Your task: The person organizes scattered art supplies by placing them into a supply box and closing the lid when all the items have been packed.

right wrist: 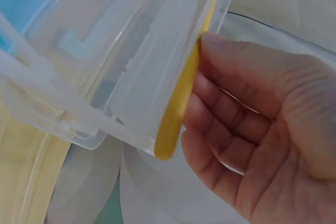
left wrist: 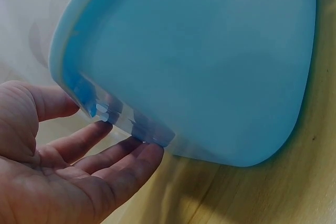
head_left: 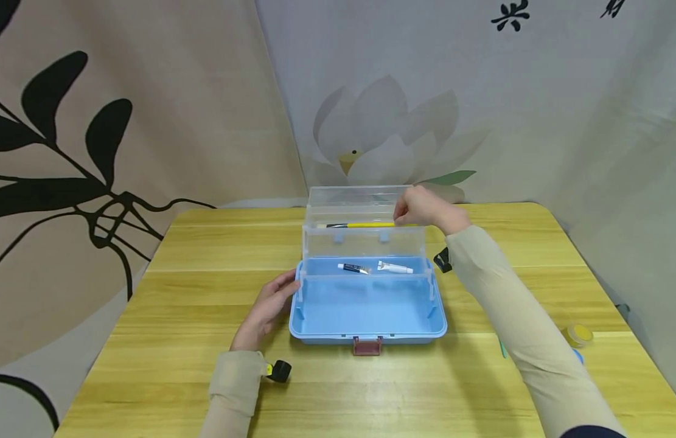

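Note:
A paintbrush point(head_left: 370, 224) with a yellow handle lies lengthwise along the upper clear tray point(head_left: 327, 214) of a blue storage box point(head_left: 365, 310). Near its handle end, the right hand point(head_left: 428, 210) pinches it between thumb and fingers; the yellow handle point(right wrist: 176, 114) shows at the tray's edge in the right wrist view. The left hand point(head_left: 269, 304) holds the box's left side, thumb by the rim and fingers against the outer wall point(left wrist: 157, 77). A dark paint tube point(head_left: 353, 268) and a white paint tube point(head_left: 395, 267) appear behind the lower clear tray's front.
The box stands on a wooden table point(head_left: 195, 292), its brown latch point(head_left: 367, 347) facing front. A yellow-lidded jar point(head_left: 578, 334) and a partly hidden blue item point(head_left: 577, 356) are by the right forearm. A printed curtain point(head_left: 206, 121) hangs behind the table.

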A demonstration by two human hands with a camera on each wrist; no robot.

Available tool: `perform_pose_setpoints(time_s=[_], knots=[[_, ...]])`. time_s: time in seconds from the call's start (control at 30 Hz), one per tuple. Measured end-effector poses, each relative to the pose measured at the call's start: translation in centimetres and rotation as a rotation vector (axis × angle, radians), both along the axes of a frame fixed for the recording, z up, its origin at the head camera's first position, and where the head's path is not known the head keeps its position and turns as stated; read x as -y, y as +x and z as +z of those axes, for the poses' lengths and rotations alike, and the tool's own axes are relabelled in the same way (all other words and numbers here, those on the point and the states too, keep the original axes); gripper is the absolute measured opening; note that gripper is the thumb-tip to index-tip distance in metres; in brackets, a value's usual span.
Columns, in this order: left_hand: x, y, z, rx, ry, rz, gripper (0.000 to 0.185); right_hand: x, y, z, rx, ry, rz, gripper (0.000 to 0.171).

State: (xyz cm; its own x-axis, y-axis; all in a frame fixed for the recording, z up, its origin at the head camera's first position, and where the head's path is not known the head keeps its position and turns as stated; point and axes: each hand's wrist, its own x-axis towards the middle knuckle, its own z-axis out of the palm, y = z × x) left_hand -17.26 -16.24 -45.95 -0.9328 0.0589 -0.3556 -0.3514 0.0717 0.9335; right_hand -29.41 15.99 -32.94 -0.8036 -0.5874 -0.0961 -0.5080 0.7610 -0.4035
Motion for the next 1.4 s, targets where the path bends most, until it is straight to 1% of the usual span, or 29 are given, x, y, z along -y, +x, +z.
perform_pose_setpoints(time_s=[0.23,0.43,0.7,0.93,1.2,1.4], knots=[[0.0,0.0,-0.1,-0.009,0.001,-0.002,0.046,0.4,-0.6,-0.4,-0.008,0.006,0.018,0.007],[-0.1,0.0,-0.1,-0.006,0.005,0.004,0.045,1.2,-1.0,-0.7,0.008,0.016,0.042,0.006],[-0.2,0.0,-0.1,0.013,0.007,0.022,0.044,1.7,-1.2,-1.1,0.045,0.016,-0.004,0.006],[0.0,0.0,-0.1,0.011,0.003,0.014,0.044,1.8,-1.1,-1.2,0.056,0.025,-0.021,0.005],[-0.1,-0.1,0.1,0.023,0.002,0.022,0.043,1.4,-1.3,-1.4,0.047,0.001,0.0,0.006],[-0.1,0.0,0.2,0.018,0.007,0.019,0.045,0.8,-0.8,-0.9,-0.01,-0.053,0.01,0.006]])
